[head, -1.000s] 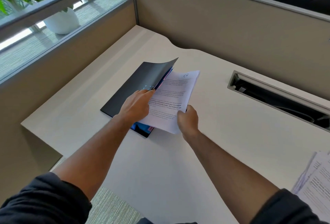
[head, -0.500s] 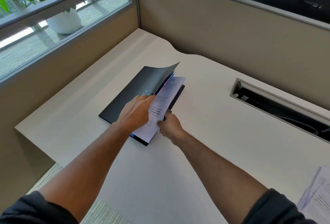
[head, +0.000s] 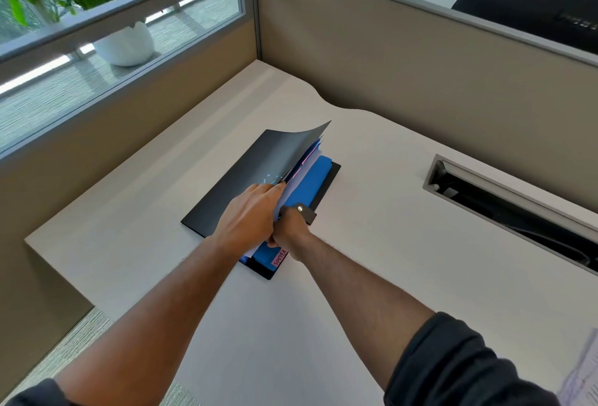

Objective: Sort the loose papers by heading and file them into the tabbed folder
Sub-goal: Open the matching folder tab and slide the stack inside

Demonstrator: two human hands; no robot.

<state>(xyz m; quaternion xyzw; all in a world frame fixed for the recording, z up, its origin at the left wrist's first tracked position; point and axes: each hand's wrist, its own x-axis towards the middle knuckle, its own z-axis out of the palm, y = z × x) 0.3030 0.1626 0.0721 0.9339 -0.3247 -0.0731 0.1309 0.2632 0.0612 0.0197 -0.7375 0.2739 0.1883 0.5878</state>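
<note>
Beige partition walls (head: 420, 59) hem the pale worktop (head: 372, 276) on its left and far sides. Mid-worktop lies the black tabbed folder (head: 246, 176), its cover lifted by the left hand (head: 249, 214); the right hand (head: 291, 231) pinches a white sheet (head: 286, 192) tucked inside. Loose papers (head: 582, 370) touch the near right edge.

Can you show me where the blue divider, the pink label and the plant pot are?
blue divider (head: 310, 182), head view, its flat blue face.
pink label (head: 279, 258), head view, its written middle.
plant pot (head: 127, 46), head view, its white side.

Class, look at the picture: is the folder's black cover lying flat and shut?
No: the left hand holds the cover lifted, its far corner curling up above the blue dividers.
</note>
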